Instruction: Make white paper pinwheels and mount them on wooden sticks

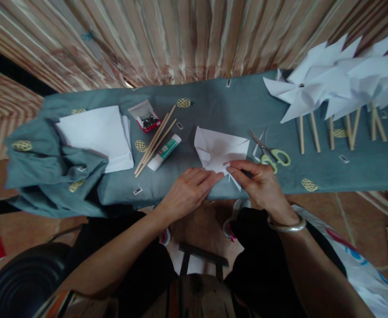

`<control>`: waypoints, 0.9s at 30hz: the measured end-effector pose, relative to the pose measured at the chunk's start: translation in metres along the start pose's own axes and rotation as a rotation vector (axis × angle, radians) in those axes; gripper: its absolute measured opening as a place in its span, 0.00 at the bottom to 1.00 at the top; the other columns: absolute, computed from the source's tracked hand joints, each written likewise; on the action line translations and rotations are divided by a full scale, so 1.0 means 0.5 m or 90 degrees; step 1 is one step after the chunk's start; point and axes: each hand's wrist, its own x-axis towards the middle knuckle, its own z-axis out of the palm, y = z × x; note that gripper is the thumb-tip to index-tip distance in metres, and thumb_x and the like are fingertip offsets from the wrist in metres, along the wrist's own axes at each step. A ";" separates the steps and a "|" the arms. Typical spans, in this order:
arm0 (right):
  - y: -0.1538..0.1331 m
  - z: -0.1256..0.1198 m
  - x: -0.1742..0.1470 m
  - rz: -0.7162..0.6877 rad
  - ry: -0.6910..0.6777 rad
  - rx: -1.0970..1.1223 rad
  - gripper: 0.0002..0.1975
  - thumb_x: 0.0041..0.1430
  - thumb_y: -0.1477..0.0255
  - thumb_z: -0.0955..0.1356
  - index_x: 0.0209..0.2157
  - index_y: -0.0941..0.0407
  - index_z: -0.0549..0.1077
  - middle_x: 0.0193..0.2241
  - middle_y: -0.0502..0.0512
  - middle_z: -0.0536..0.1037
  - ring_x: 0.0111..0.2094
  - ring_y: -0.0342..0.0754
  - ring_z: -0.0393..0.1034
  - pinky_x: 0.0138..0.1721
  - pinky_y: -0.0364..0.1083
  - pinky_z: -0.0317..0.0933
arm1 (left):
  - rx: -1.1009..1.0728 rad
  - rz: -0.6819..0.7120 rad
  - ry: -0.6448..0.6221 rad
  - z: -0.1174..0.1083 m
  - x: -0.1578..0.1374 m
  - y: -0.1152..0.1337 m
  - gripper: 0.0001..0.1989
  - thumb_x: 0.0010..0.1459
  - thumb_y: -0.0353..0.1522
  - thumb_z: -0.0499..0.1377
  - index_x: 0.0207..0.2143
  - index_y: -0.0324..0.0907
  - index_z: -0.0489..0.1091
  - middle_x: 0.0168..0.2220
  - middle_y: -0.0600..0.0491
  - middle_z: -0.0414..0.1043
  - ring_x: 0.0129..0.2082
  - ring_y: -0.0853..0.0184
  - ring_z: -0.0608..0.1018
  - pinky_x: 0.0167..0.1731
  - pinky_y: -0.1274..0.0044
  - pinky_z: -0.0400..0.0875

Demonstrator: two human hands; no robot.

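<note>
A square of white paper (225, 140) with cuts running in from its corners lies near the front edge of the cloth-covered table. My left hand (191, 187) presses the paper's near left side, fingers together and thumb hidden. Between the thumb and fingertips of my right hand (256, 179) is a near corner of the paper, folded in toward the middle. Just right of the paper rest scissors (269, 152) with light green handles, blades apart, beside a thin white paper scrap (256, 151). Left of the paper lies a glue stick (164, 153) with a green label.
Several wooden sticks (156, 140) and a small open red box (148, 120) of dark metal pieces lie left of centre. Farther left is a stack of white paper (96, 137). Several white paper pinwheels (308, 86) on sticks lie at the right. A pleated curtain (187, 39) hangs behind.
</note>
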 end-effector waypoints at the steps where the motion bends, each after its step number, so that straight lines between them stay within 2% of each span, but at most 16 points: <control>1: 0.000 0.006 0.001 0.000 0.012 -0.013 0.09 0.58 0.66 0.68 0.36 0.53 0.80 0.35 0.53 0.84 0.36 0.51 0.78 0.42 0.51 0.70 | -0.011 0.002 -0.001 0.003 0.000 0.000 0.16 0.65 0.27 0.52 0.55 0.38 0.65 0.46 0.46 0.75 0.45 0.63 0.76 0.46 0.70 0.73; 5: -0.007 0.021 0.004 -0.012 0.047 -0.079 0.10 0.58 0.67 0.68 0.40 0.55 0.80 0.35 0.55 0.83 0.34 0.50 0.77 0.40 0.50 0.70 | -0.070 -0.027 0.030 0.011 0.003 -0.005 0.13 0.66 0.28 0.52 0.50 0.37 0.70 0.44 0.46 0.76 0.43 0.64 0.76 0.44 0.70 0.75; 10: -0.015 0.029 0.004 -0.091 0.070 -0.187 0.09 0.61 0.69 0.67 0.40 0.55 0.78 0.34 0.56 0.82 0.37 0.52 0.76 0.43 0.51 0.68 | -0.140 -0.072 0.041 0.017 0.008 -0.008 0.12 0.66 0.28 0.53 0.47 0.36 0.72 0.43 0.46 0.76 0.42 0.65 0.75 0.44 0.70 0.75; 21: -0.015 0.035 0.003 -0.182 0.054 -0.298 0.11 0.65 0.70 0.63 0.41 0.57 0.76 0.35 0.58 0.81 0.39 0.54 0.73 0.44 0.52 0.67 | -0.152 -0.094 0.047 0.028 0.008 -0.008 0.12 0.66 0.30 0.53 0.47 0.38 0.73 0.41 0.47 0.77 0.41 0.65 0.76 0.43 0.71 0.74; 27: -0.022 0.037 0.001 -0.193 0.033 -0.356 0.13 0.67 0.70 0.62 0.41 0.57 0.77 0.35 0.58 0.80 0.40 0.55 0.71 0.45 0.53 0.64 | -0.144 -0.089 0.054 0.029 0.009 -0.009 0.12 0.65 0.29 0.53 0.46 0.36 0.73 0.40 0.46 0.77 0.41 0.65 0.76 0.43 0.71 0.75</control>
